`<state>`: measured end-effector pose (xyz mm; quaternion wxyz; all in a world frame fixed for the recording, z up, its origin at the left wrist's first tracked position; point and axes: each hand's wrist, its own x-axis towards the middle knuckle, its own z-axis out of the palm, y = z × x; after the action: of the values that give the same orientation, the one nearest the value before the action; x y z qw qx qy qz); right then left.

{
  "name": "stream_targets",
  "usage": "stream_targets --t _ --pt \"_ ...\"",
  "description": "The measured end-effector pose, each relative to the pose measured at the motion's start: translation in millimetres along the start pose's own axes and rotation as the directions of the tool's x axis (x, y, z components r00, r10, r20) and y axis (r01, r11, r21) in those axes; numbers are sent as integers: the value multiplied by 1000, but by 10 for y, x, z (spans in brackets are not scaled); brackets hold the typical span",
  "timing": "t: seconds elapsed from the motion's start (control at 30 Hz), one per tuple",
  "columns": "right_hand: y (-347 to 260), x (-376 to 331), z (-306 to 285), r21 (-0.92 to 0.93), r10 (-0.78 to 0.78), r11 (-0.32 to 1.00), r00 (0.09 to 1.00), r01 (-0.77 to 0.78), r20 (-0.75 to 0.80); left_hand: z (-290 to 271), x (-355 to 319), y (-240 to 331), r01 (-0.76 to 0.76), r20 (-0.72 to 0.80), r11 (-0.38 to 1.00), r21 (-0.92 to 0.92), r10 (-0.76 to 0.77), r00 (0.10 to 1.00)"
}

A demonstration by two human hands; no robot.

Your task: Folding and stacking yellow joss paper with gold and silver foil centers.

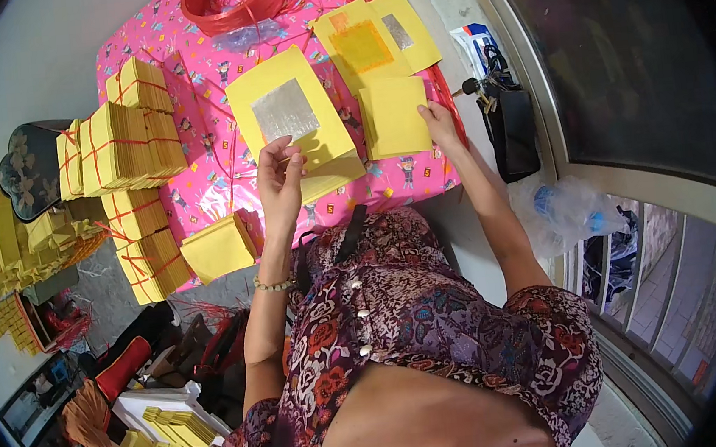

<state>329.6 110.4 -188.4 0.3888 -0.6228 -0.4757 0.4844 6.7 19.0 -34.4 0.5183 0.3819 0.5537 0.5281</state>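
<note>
Your left-hand fingers (277, 158) pinch the foil-faced yellow sheet (293, 114) mid-lift while your right hand (439, 123) lies flat on the plain stack (394, 118) at three o'clock; next, seat it squarely.

A single view comes from a fisheye camera worn on the person's head, looking steeply down over the chest and lap; the patterned blouse (418, 320) fills the lower middle, very near the lens; both forearms rise from there toward the pink patterned table cover (190, 59), which sits in the upper half at arm's reach; the left hand (279, 179) and right hand (439, 123) lie near the centre; the picture's rim is dark and round, and the window frame (534, 97) on the right bends along it; no second view overlaps.
</note>
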Motion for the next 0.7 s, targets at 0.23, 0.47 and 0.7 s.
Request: stream_targets --t 0.23,0.47,0.7 --pt "604 226 120 -200 -11 980 997 -5 -79 4 -34 -6 41 13 999 29 -42 999" --pt "684 260 189 -185 -12 983 998 1 -58 -82 -59 -41 59 -22 998 19 -58 998" --pt "512 203 194 -320 63 946 998 -52 24 -100 -78 -91 46 -21 999 5 -46 999"
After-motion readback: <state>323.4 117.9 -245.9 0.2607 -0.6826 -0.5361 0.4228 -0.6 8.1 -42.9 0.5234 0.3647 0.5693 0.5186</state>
